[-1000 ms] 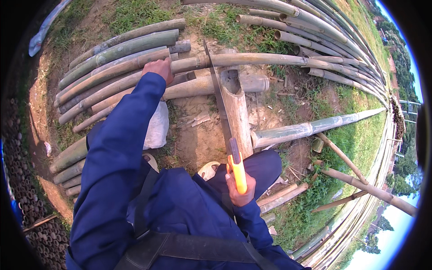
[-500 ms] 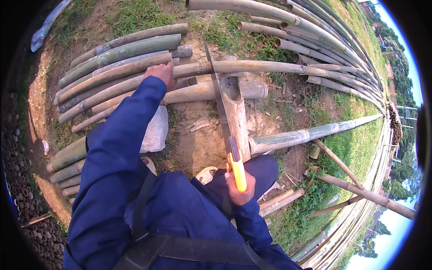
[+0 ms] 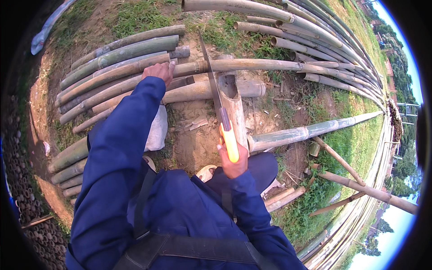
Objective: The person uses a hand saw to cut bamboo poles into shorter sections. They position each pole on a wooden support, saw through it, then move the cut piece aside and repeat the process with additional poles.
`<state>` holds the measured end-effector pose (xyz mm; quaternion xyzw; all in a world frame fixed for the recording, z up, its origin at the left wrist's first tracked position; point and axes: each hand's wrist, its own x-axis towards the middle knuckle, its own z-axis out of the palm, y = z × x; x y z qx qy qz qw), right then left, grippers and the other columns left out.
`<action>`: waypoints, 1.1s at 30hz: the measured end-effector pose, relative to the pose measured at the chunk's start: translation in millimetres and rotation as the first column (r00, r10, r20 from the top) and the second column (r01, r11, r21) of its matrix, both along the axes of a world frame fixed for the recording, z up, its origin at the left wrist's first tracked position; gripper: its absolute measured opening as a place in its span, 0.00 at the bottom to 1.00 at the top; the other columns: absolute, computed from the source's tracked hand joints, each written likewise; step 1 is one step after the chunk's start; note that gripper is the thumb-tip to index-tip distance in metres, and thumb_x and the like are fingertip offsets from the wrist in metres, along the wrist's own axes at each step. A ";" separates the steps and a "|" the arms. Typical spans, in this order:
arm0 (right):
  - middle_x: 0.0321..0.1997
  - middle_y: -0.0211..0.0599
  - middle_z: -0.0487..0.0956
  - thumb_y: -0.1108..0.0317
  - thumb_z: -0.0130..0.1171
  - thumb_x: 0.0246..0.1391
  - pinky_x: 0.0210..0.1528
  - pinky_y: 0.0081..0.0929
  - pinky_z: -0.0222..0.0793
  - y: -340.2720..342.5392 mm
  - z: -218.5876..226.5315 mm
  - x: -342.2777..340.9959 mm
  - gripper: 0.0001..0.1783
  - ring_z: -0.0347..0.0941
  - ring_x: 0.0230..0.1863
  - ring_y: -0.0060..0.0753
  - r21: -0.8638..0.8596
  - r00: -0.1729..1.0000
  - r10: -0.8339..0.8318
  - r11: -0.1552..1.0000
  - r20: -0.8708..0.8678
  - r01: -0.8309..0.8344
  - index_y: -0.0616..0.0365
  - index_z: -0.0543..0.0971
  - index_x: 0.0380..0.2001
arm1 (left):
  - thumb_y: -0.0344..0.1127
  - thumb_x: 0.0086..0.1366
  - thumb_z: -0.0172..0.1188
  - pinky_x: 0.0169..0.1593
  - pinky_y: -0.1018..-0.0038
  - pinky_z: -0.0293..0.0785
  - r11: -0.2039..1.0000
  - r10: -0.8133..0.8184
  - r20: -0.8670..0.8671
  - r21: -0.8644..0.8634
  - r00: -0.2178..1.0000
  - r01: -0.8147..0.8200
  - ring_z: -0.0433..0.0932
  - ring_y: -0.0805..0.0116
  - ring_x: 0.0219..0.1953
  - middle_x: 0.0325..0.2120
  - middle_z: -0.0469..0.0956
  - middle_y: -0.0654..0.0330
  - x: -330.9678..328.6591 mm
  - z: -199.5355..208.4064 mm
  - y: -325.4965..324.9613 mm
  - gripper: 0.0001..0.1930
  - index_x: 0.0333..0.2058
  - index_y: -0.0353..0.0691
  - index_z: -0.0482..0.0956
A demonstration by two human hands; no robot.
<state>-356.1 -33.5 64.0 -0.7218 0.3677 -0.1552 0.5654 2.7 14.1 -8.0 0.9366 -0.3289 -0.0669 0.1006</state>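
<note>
On bare earth at the centre of the view, a long bamboo pole (image 3: 270, 65) lies crosswise, resting on a short, thick bamboo stump (image 3: 234, 108) whose open, hollow top faces the camera. Left hand (image 3: 158, 72): reached out on a blue-sleeved arm, palm down on the pole, fingers pressed over its upper side. Right hand (image 3: 232, 161): clenched around the yellow handle of a saw (image 3: 219, 105); the narrow grey blade runs away from the person and crosses the pole just left of the stump, its tip lying beyond the pole. Blade and pole appear to touch where they cross, though no cut can be made out there.

Left of the stump, a row of cut bamboo lengths (image 3: 117, 67) lies side by side, some green, some tan. A white sack (image 3: 156, 130) rests on the soil beside the left arm. A green-tinged pole (image 3: 310, 130) runs off to the right from the stump's base. More poles (image 3: 288, 24) lie stacked on the grass at the top.
</note>
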 end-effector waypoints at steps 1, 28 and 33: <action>0.21 0.35 0.79 0.76 0.64 0.56 0.32 0.25 0.73 14.9 12.4 -30.8 0.07 0.79 0.28 0.24 0.050 0.998 0.002 0.999 -0.066 0.001 0.67 0.79 0.38 | 0.55 0.77 0.35 0.48 0.53 0.77 1.000 0.009 -0.003 0.005 1.000 -0.009 0.83 0.43 0.39 0.32 0.84 0.44 -3.8 -2.0 2.6 0.32 0.34 0.38 0.84; 0.16 0.39 0.72 0.71 0.65 0.56 0.24 0.32 0.65 -41.8 -34.0 59.6 0.10 0.66 0.18 0.27 -0.192 0.993 -0.011 0.981 0.119 0.033 0.64 0.75 0.25 | 0.51 0.75 0.38 0.47 0.51 0.78 0.998 -0.056 -0.026 0.017 0.998 0.057 0.83 0.42 0.39 0.34 0.84 0.43 -2.6 0.5 -14.5 0.29 0.33 0.37 0.84; 0.18 0.38 0.74 0.72 0.65 0.55 0.25 0.31 0.66 -19.6 -28.1 40.4 0.08 0.68 0.19 0.28 -0.161 0.988 0.004 0.987 0.153 0.021 0.64 0.77 0.27 | 0.52 0.75 0.36 0.50 0.50 0.76 0.998 -0.047 -0.062 0.037 0.997 0.049 0.83 0.41 0.41 0.35 0.83 0.41 4.9 -7.2 -5.3 0.30 0.35 0.37 0.85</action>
